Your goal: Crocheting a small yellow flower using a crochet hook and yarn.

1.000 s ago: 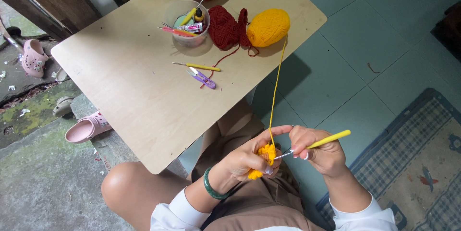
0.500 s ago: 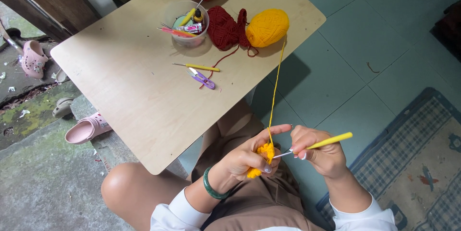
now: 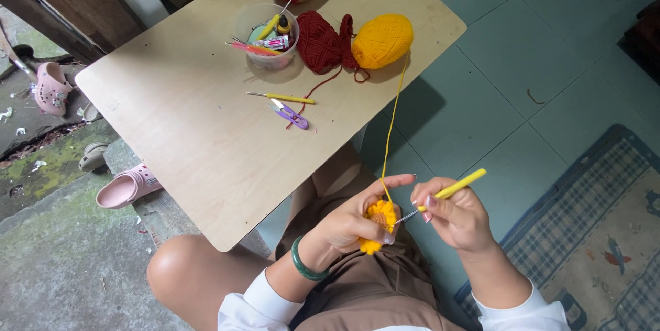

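Left hand (image 3: pixel 350 224) fingers pinching yellow crochet piece (image 3: pixel 379 217), right hand (image 3: pixel 457 217) gripping yellow crochet hook (image 3: pixel 450 189), yarn strand (image 3: pixel 390 131) running to yellow yarn ball (image 3: pixel 382 41) at tabletop (image 3: pixel 199 145) far right corner.

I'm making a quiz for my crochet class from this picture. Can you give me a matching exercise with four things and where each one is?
Things:
1. yellow crochet hook
2. yellow yarn ball
3. purple snips
4. small yellow crochet piece

Places:
A. lying on the table just below a spare yellow-handled hook
B. held in the left hand
C. held in the right hand
D. on the table beside the dark red yarn

Pairs: 1-C, 2-D, 3-A, 4-B
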